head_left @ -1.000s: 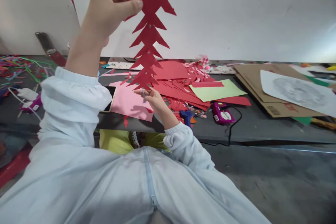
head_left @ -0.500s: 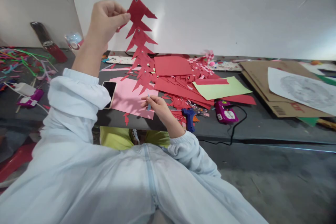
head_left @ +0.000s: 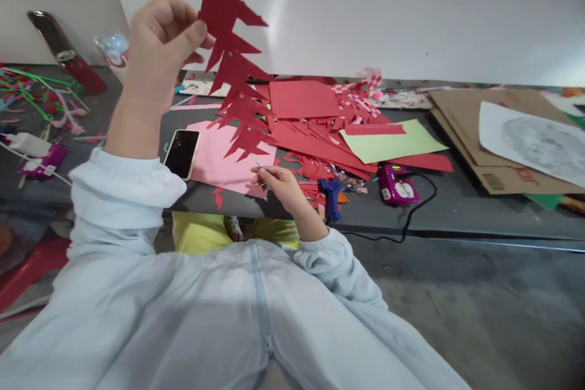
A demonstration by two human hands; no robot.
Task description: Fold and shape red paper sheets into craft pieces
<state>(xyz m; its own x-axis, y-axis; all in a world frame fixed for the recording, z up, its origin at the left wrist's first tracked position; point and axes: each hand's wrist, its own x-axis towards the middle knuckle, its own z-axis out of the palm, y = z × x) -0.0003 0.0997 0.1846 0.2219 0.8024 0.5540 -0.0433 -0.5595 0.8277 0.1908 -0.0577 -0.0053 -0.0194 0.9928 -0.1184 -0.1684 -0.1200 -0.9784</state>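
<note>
My left hand (head_left: 167,42) is raised and pinches the edge of the topmost piece in a chain of red paper cutouts (head_left: 223,15). The jagged, fish-like pieces hang one below another, each with a small round dot like a googly eye. Its lowest piece dangles over a pink paper sheet (head_left: 228,158). My right hand (head_left: 278,183) is low, just below the chain's end, with its fingers closed around a thin, pale blue pointed tool (head_left: 259,164). The tool's tip points up toward the lowest piece; whether they touch I cannot tell.
A phone (head_left: 181,155) lies left of the pink sheet. Red paper (head_left: 301,99) and scraps are piled behind, beside a pale green sheet (head_left: 397,141). A blue glue gun (head_left: 332,198) and a purple box with a cord (head_left: 397,186) lie right. Cardboard (head_left: 475,152) is farther right.
My left hand has come nearer and moved left, swinging the top of the paper chain up and left. The phone is now fully uncovered. My right hand stays almost in place.
</note>
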